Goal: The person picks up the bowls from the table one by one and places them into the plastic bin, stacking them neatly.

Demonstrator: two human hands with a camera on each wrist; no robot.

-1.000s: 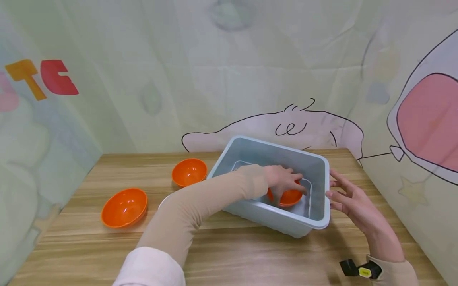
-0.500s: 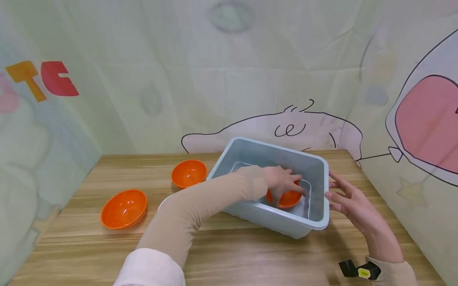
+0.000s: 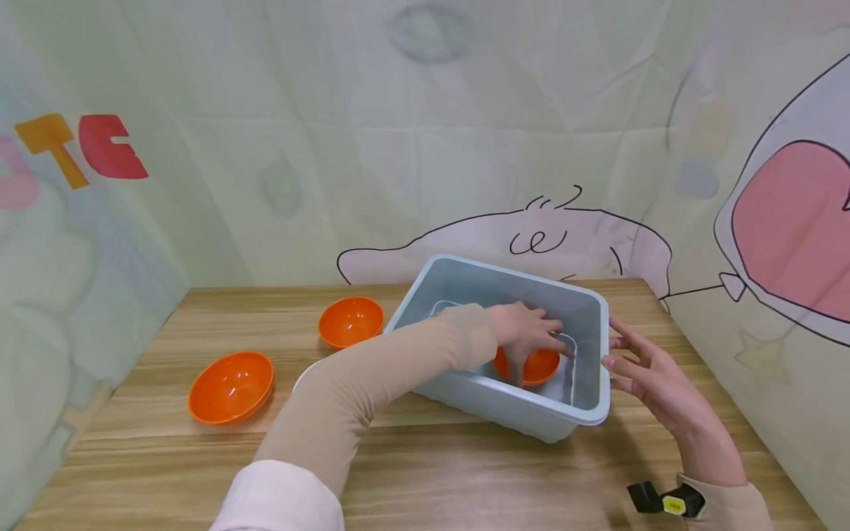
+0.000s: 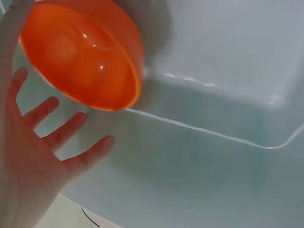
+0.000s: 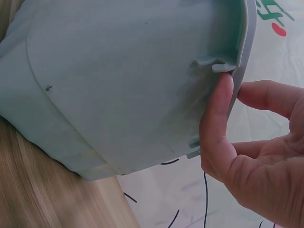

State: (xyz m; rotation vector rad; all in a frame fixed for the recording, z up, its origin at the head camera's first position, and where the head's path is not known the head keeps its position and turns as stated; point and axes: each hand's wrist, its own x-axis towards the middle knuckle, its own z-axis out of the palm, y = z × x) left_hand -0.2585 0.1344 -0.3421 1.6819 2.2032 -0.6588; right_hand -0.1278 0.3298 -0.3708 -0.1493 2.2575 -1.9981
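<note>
A grey-blue plastic basin [image 3: 558, 428] stands on the wooden table with an orange bowl [image 4: 85, 57] inside it. My left hand [image 3: 521, 332] reaches down into the basin over this bowl. In the left wrist view its fingers [image 4: 90, 154] are spread and stand off the bowl's rim, while the thumb overlaps the rim at the upper left. At the basin's right end, my right hand [image 3: 654, 380] holds the rim. The right wrist view shows one fingertip [image 5: 225, 85] tucked under the lip beside a small tab, with another digit across from it on the rim.
Two more orange bowls stand left of the basin, one nearer [image 3: 231, 387] and one farther back [image 3: 350, 322]. A white rim [image 3: 305, 372] shows partly behind the left sleeve. Printed fabric [image 3: 299, 147] hangs behind the table.
My left hand has risen slightly and its fingers have spread away from the bowl, which now shows more beneath them. My right hand stays at the basin's rim.
</note>
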